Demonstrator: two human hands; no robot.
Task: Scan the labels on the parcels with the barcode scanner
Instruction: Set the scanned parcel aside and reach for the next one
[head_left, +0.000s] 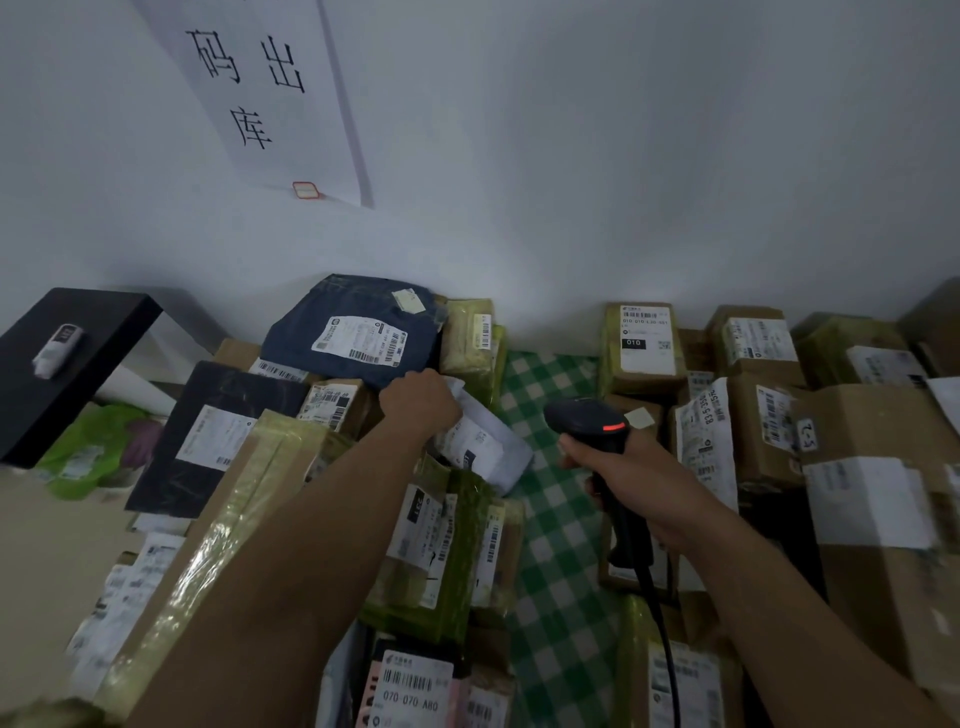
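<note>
Head view | left hand (418, 402) grips white parcel (483, 447) lying on green checked cloth (550, 519) between box piles | right hand (631, 475) holds black barcode scanner (589, 423), red light lit, just right of parcel.

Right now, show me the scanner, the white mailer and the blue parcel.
scanner (582, 418): head view, on its dark head.
white mailer (485, 447): head view, on its label face.
blue parcel (353, 306): head view, on the bare wrap above its label.

Wall: plain white wall (623, 156) bore a white paper sign (270, 93).
Left: black flat-topped stand (78, 322) stood by it.
</note>
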